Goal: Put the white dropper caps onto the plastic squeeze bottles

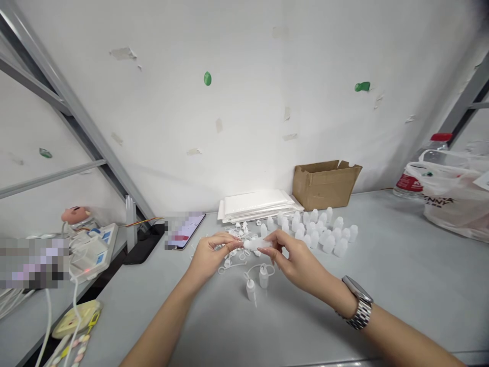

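Observation:
In the head view, a small translucent white plastic squeeze bottle (255, 244) lies sideways between my hands, above the table. My right hand (287, 253) is closed around its right end, thumb and fingers on the body. At its left end my left hand (214, 253) is pinched at the neck; whether a cap is in those fingertips is hidden. Below stand two small bottles with looped strap caps, one nearer (250, 290) and one farther (264, 276). Loose white strap caps (228, 263) lie scattered behind and under my left hand. Uncapped bottles (314, 238) stand grouped to the right.
A stack of white flat boards (260, 202) and an open cardboard box (324, 184) sit against the wall. A phone (190, 232) lies to the left. Power strips and cables (93, 252) occupy the far left. At far right stands a plastic bag (454, 196).

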Motion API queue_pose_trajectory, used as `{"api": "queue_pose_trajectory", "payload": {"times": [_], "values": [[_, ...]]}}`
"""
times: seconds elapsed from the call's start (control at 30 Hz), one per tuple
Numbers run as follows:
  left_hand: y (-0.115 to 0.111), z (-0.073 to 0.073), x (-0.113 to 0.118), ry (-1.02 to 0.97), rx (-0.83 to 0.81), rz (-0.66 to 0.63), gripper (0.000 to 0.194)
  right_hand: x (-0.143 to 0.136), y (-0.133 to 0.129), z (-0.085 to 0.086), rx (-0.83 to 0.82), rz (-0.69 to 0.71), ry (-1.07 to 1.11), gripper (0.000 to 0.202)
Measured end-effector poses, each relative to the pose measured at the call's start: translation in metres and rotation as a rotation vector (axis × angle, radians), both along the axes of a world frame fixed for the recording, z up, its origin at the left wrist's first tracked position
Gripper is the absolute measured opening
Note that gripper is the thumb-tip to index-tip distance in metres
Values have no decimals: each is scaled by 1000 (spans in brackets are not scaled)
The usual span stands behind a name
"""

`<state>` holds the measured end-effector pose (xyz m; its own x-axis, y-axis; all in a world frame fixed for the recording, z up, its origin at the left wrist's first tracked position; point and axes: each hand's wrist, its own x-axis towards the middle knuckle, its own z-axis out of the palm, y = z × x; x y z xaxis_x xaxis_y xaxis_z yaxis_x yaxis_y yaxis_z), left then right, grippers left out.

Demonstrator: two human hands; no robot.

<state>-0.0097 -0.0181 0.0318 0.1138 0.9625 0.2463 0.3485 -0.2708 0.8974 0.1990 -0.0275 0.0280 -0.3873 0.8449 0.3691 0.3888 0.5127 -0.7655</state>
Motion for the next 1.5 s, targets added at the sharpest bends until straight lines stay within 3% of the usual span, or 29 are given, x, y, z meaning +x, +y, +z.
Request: {"api": "queue_pose_trajectory", "payload": {"times": [0.3,0.5,0.7,1.1,1.33,1.5], "values": [[-8,-1,8,-51,57,57,33,-1,3,0,-150,-1,159,18],[-10,-8,11,19,211,84,21,-3,3,-1,-156,-7,154,20],[-9,-9,11,127,278,61,28,-2,3,-1,-137,2,108,17],[-7,-13,15,12,296,91,26,-3,0,-4,-50,-13,77,13],[-9,-11,20,-52,186,82,27,-4,-1,-3,-29,-19,91,15],[-14,-8,22,-172,117,53,34,-1,0,0,-104,32,164,18]]}}
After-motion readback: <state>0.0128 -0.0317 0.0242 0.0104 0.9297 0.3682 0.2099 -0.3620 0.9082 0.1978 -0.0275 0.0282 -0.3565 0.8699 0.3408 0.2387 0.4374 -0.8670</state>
